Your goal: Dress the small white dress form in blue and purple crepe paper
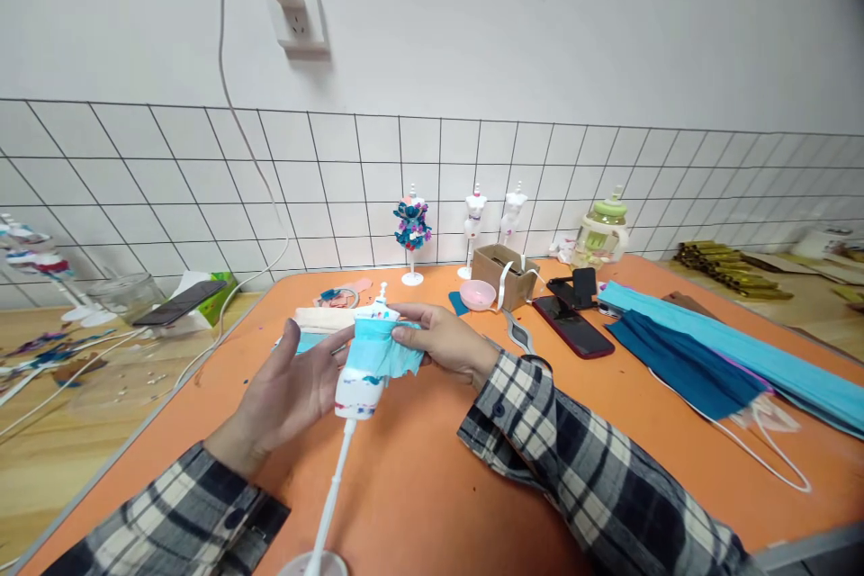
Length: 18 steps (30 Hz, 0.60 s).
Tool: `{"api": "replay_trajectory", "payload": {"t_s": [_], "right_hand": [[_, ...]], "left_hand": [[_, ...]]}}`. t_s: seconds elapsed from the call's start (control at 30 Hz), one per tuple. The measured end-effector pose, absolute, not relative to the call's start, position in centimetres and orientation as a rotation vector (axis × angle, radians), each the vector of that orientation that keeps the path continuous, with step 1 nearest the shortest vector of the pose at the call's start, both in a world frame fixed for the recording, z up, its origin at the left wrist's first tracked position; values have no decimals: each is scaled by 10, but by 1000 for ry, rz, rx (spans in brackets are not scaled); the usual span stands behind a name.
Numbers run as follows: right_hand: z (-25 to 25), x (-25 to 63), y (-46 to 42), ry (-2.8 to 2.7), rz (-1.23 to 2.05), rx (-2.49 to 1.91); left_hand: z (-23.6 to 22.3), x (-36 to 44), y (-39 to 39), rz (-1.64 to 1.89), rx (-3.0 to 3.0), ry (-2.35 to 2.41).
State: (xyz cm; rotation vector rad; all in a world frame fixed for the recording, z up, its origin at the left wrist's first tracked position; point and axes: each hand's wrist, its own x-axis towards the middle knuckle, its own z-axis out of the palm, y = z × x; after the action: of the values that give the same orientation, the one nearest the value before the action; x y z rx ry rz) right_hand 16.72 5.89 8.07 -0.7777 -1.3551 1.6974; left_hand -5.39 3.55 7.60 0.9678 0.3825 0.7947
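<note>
Mini mannequin [357, 398] is toward the near side of the orange bench [418, 486], nearer its L edge; lt-blue cloth [371, 342] sits round its upper body, prob. only part fixed, b/c the R end hangs as a loose, ragged flap; no fastening seen, so securing looks left; R hand [449, 342] pinches the cloth near the top, L hand [287, 391] is spread, thumb apart, fingertips by the other side; L fingertips partly hidden, contact unclear; mannequin's back hidden, base [330, 565] cut off at bottom; small bits by the bench's back-L corner hard to ID.
</note>
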Motion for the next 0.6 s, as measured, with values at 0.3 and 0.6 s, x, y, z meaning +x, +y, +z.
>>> {"api": "replay_trajectory", "payload": {"t_s": [0.3,0.6], "right_hand": [[83,153,44,-1388,1550,-905],[82,149,42,-1446,1480,-1033]], "left_hand": [[80,-35,5,988,980,897],[74,-37,11,1020,884,907]]}}
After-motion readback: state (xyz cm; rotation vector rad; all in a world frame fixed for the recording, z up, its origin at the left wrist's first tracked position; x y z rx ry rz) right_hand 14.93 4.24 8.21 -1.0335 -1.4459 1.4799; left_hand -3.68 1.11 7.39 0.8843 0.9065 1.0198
